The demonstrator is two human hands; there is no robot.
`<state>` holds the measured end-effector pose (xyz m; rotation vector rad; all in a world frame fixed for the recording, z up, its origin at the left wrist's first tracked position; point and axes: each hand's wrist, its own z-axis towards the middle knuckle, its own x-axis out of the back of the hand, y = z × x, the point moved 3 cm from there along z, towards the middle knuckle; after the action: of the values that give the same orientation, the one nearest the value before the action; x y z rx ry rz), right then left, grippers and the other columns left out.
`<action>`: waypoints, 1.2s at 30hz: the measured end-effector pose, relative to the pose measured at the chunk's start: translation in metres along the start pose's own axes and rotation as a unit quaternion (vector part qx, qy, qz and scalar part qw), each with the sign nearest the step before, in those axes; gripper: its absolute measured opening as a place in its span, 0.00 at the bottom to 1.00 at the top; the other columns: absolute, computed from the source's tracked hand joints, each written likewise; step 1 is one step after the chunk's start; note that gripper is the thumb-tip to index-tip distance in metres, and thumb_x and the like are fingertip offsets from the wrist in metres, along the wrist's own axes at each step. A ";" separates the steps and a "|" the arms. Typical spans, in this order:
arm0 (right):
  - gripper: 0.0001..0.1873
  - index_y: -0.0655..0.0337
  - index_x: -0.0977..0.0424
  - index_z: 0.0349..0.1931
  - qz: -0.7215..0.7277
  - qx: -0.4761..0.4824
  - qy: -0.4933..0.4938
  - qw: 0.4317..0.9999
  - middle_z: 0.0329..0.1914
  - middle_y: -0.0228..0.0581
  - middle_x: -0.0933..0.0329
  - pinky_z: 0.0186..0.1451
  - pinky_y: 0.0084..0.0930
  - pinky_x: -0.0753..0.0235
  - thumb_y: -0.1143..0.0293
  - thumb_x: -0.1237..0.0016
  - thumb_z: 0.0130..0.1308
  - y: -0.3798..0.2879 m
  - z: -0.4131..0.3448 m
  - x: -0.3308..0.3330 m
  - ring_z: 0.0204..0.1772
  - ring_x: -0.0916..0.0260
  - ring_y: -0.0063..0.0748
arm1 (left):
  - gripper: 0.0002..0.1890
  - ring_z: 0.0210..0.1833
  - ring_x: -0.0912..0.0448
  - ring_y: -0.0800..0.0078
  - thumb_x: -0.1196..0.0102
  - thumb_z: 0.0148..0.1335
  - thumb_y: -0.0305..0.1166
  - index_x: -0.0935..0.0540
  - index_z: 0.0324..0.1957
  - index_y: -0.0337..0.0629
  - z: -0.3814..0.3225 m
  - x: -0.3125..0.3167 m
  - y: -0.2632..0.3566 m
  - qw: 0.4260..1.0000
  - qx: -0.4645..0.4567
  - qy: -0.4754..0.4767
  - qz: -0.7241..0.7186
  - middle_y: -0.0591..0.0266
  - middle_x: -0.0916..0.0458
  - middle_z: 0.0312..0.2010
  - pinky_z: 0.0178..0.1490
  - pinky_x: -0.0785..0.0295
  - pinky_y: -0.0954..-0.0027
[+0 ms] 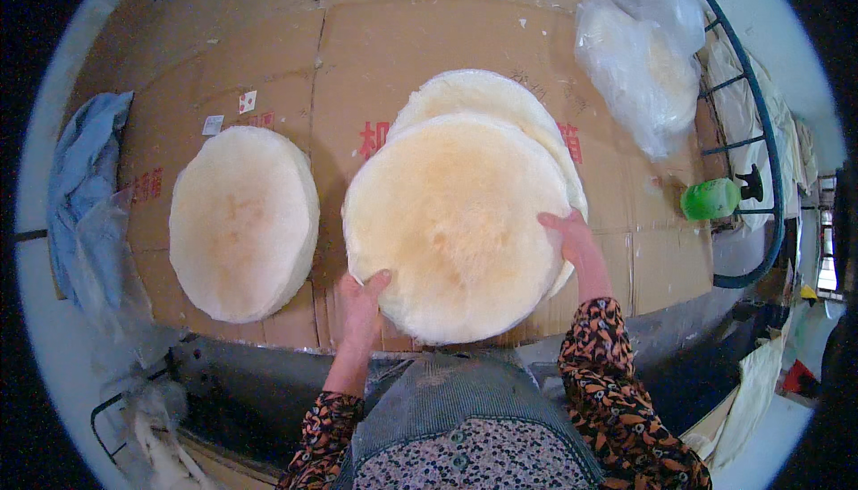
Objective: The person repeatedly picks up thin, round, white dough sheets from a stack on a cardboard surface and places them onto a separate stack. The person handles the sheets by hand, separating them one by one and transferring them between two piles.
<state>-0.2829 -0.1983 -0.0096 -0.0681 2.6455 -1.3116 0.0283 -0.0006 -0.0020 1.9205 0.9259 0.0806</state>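
A large round cream pad [462,222], apparently of felted fibre with a tan-stained middle, is held between both my hands at the front of the cardboard-covered surface. My left hand [360,299] grips its lower left rim, thumb on top. On its right rim, my right hand [571,232] also has the thumb over the upper face; the fingers beneath are hidden. Behind and partly under it lies another round pad [479,91], showing at the far and right sides. To the left rests a thick round pad or stack [241,222], its side wall visible.
Flattened cardboard [429,41] covers the work surface. Clear plastic bags [637,67] with pale contents lie at the far right, near a green spray bottle [710,199] and a dark metal rail [764,134]. Blue cloth [87,175] hangs at the left edge.
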 end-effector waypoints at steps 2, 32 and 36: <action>0.32 0.70 0.40 0.54 0.010 -0.019 -0.004 1.000 0.50 0.46 0.29 0.51 0.37 0.26 0.75 0.41 0.48 0.000 -0.016 -0.001 0.48 0.27 0.40 | 0.19 0.42 0.22 0.71 0.47 0.48 0.16 0.24 0.45 0.36 0.005 0.002 0.023 0.996 -0.069 -0.050 0.014 0.60 0.20 0.39 0.46 0.27 0.70; 0.26 0.66 0.38 0.55 0.061 0.032 -0.334 0.940 0.52 0.45 0.30 0.56 0.38 0.29 0.79 0.50 0.54 -0.058 -0.038 -0.357 0.53 0.31 0.42 | 0.31 0.47 0.25 0.71 0.50 0.43 0.15 0.33 0.55 0.36 -0.068 0.224 0.282 0.957 -0.267 0.072 0.091 0.59 0.25 0.47 0.50 0.28 0.69; 0.24 0.66 0.35 0.52 -0.055 0.013 -0.234 0.971 0.49 0.44 0.28 0.54 0.38 0.28 0.79 0.49 0.54 0.021 0.004 -0.360 0.50 0.29 0.41 | 0.30 0.46 0.25 0.70 0.49 0.43 0.18 0.33 0.55 0.35 -0.029 0.275 0.200 0.958 -0.183 0.178 0.134 0.58 0.24 0.45 0.51 0.31 0.69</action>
<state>0.0724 -0.1443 0.0247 -0.4651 2.2484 -1.1831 0.3241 0.1452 0.0842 1.6960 0.8054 0.7295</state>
